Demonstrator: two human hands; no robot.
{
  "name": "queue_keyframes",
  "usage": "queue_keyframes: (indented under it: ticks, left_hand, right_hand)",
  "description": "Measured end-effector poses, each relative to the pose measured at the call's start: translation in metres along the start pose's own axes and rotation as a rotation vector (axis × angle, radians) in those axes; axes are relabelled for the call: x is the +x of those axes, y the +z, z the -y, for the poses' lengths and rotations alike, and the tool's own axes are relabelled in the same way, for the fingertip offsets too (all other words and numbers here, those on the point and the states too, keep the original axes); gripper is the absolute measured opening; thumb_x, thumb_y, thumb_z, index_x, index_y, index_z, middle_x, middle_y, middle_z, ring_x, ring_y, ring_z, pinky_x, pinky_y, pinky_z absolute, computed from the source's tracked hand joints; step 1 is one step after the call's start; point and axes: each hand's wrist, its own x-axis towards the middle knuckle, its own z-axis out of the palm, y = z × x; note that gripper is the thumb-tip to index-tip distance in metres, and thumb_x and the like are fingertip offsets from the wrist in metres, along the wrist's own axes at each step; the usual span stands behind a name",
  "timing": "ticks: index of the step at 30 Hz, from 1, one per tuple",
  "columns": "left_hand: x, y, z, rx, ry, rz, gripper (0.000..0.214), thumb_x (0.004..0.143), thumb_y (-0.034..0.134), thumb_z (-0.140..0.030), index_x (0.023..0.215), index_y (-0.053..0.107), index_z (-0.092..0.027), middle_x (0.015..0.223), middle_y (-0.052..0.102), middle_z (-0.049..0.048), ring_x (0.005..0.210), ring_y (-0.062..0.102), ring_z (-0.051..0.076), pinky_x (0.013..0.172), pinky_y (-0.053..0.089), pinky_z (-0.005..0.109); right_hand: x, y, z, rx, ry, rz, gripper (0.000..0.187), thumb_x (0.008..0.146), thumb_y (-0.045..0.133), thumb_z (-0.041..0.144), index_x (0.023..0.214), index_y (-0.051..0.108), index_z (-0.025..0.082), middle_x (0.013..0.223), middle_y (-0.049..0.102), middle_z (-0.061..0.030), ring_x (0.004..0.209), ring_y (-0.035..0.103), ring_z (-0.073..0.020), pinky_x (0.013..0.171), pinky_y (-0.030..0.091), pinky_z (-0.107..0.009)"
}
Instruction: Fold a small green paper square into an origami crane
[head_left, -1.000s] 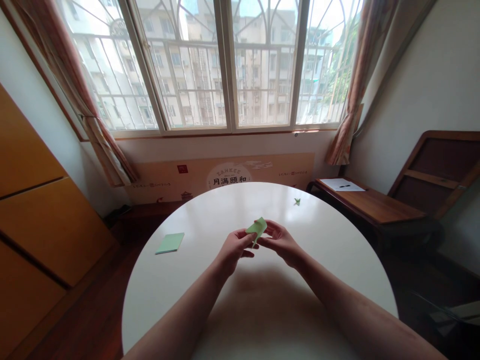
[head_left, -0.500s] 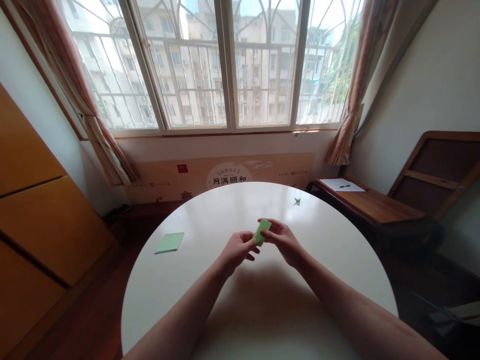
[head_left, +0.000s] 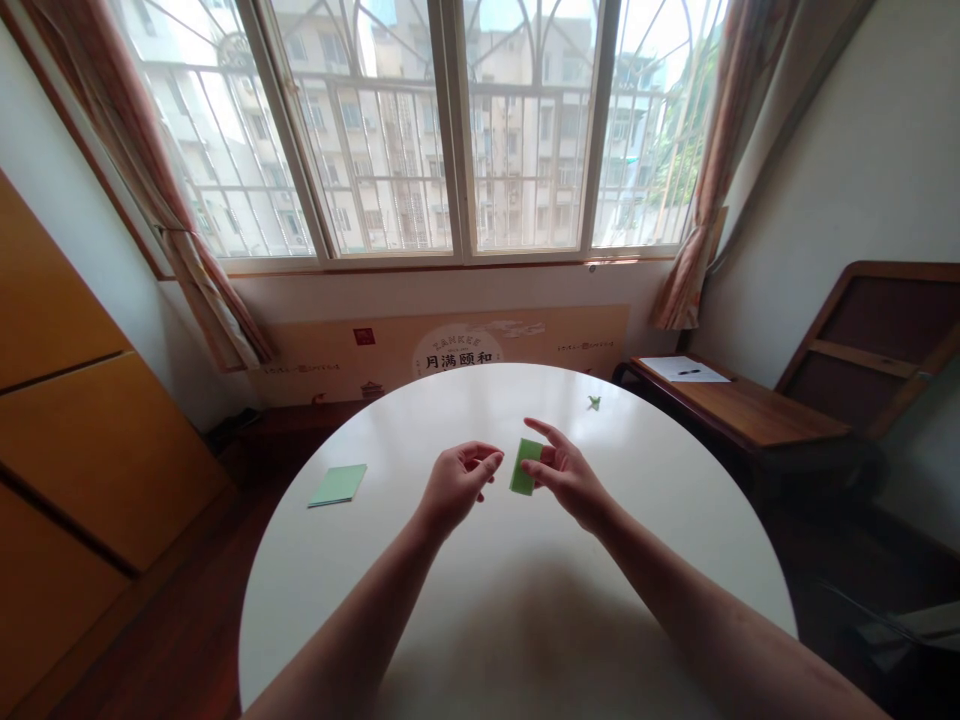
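A green folded paper (head_left: 526,468), narrow and rectangular, is pinched between the thumb and fingers of my right hand (head_left: 566,474). My right index finger is stretched out beyond the paper's far edge. Just left of the paper, my left hand (head_left: 457,485) is apart from it, its thumb and fingertips drawn together with nothing visible between them. Both hands are over the middle of the white round table (head_left: 480,620).
A stack of pale green square paper (head_left: 337,485) lies on the table's left side. Toward the back right sits a small green folded paper figure (head_left: 594,402). Beyond the table, a wooden bench (head_left: 757,400) carries a white sheet (head_left: 679,370) with a dark pen (head_left: 691,373).
My left hand has let go of the folded paper and moved left. The paper stays in my right hand, turned more upright, and my right index finger has lifted off it.
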Motion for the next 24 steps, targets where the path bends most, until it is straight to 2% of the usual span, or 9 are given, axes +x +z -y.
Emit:
queue_keyframes:
  ticks: [8,12,15,17,20,22,24]
  left_hand:
    - [-0.007,0.004,-0.009,-0.028,0.057,0.014,0.034,0.078,0.072,-0.042,0.088,0.075,-0.010,0.065,0.067,0.0052,0.056,0.058,0.014,0.039,0.046,0.020]
    - [-0.013,0.007,-0.015,-0.040,0.073,0.010,0.032,0.075,0.076,-0.040,0.084,0.075,-0.010,0.063,0.066,0.0038,0.051,0.055,0.012,0.038,0.045,0.019]
    - [-0.017,0.008,-0.022,-0.050,0.093,-0.006,0.031,0.075,0.077,-0.040,0.083,0.075,-0.010,0.060,0.064,0.0026,0.051,0.054,0.012,0.038,0.045,0.019]
    - [-0.020,0.008,-0.026,-0.056,0.106,-0.014,0.030,0.076,0.077,-0.040,0.082,0.075,-0.011,0.060,0.063,0.0023,0.053,0.055,0.012,0.038,0.045,0.018]
    - [-0.023,0.008,-0.032,-0.061,0.123,-0.016,0.029,0.076,0.077,-0.040,0.080,0.075,-0.012,0.060,0.063,0.0019,0.054,0.055,0.012,0.039,0.045,0.019]
    - [-0.024,0.008,-0.034,-0.061,0.131,-0.008,0.028,0.076,0.077,-0.041,0.078,0.075,-0.013,0.060,0.062,0.0013,0.051,0.054,0.012,0.039,0.045,0.019]
    - [-0.026,0.008,-0.037,-0.061,0.138,0.000,0.027,0.075,0.078,-0.040,0.075,0.074,-0.013,0.059,0.061,0.0009,0.049,0.051,0.010,0.039,0.044,0.019]
  right_hand:
    - [-0.010,0.008,0.004,-0.103,-0.097,0.104,0.074,0.083,0.069,0.023,0.149,0.035,0.025,0.095,0.070,-0.0042,0.084,0.067,-0.0212,0.072,0.053,-0.035]
    - [-0.014,0.012,0.011,-0.203,-0.169,0.126,0.070,0.087,0.067,0.025,0.149,0.035,0.025,0.092,0.069,-0.0039,0.080,0.067,-0.0205,0.072,0.054,-0.036]
    - [-0.015,0.013,0.016,-0.150,-0.176,0.113,0.067,0.087,0.070,0.029,0.146,0.039,0.026,0.090,0.067,-0.0031,0.078,0.066,-0.0198,0.068,0.053,-0.033]
    - [-0.015,0.014,0.019,-0.085,-0.171,0.095,0.054,0.086,0.072,0.033,0.135,0.051,0.024,0.087,0.066,-0.0027,0.076,0.064,-0.0190,0.065,0.051,-0.031]
    - [-0.015,0.015,0.025,-0.055,-0.159,0.094,0.025,0.086,0.072,0.038,0.101,0.066,0.019,0.082,0.066,-0.0036,0.074,0.062,-0.0179,0.062,0.047,-0.028]
    - [-0.017,0.017,0.028,-0.044,-0.147,0.090,0.023,0.086,0.073,0.039,0.089,0.067,0.017,0.079,0.066,-0.0036,0.072,0.061,-0.0174,0.062,0.047,-0.028]
    - [-0.018,0.018,0.031,-0.024,-0.137,0.076,0.023,0.086,0.073,0.039,0.086,0.067,0.017,0.077,0.065,-0.0027,0.070,0.059,-0.0165,0.062,0.046,-0.027]
